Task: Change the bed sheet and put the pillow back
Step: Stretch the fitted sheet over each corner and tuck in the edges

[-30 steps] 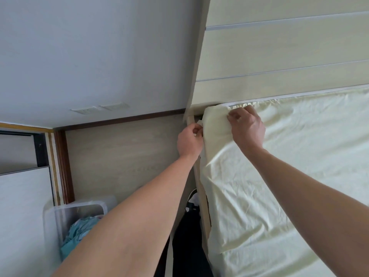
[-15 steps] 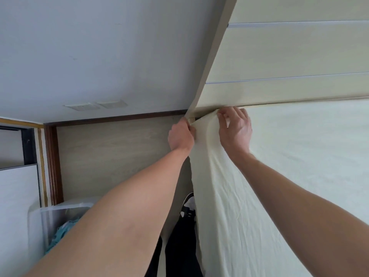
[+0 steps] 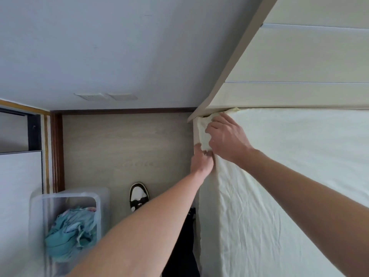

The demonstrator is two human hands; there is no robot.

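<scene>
Nearest to me, my two bare forearms reach up and away toward the corner of the bed. On the floor to the left stands a clear plastic bin (image 3: 65,216) with a heap of teal cloth (image 3: 69,236) inside, and a little beyond it a black and white shoe (image 3: 138,196) lies on the pale wood floor (image 3: 123,144). The pale yellow sheet (image 3: 279,196) covers the mattress on my right, wrinkled along the near side and smoother farther in. My left hand (image 3: 201,160) is at the mattress edge, its fingers curled and pinching a fold of the sheet just below the corner. My right hand (image 3: 225,138) sits directly above and touching it, fingers bent and bunching the sheet at the corner itself. Right behind that hand the sheet's edge tucks against the cream headboard (image 3: 299,56). Past the corner, a dark wooden skirting (image 3: 123,111) runs along the foot of the grey wall (image 3: 99,47).
</scene>
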